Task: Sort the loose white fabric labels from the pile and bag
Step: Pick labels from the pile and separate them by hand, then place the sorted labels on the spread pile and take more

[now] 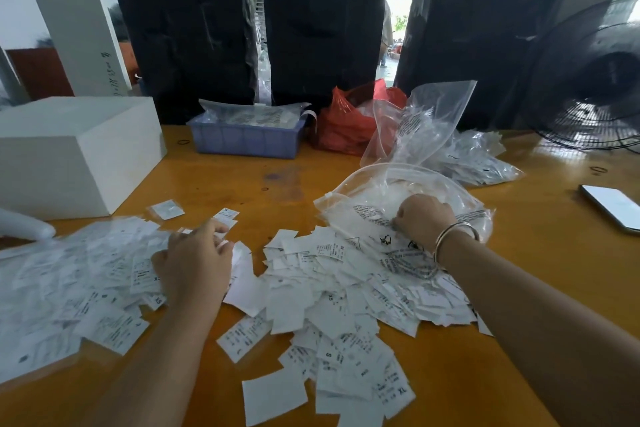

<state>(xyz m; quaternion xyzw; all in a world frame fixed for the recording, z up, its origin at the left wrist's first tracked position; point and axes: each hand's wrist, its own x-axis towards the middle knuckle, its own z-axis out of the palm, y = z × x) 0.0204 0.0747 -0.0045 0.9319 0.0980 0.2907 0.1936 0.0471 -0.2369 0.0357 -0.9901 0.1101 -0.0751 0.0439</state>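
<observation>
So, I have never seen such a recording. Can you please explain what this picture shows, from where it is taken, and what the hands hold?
There is no machine here. One camera on a person's head looks forward and down at two bare hands. On the wooden table lies a pile of white labels. The left hand rests on the pile, and its fingertips pinch a few labels. The right hand, with a bracelet on the wrist, grips a clear plastic bag. Behind are a blue tray, a red bag, a white box and a phone.

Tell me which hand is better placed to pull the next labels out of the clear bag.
Right. The right hand already grips the clear bag; the left hand rests across on the labels.
</observation>
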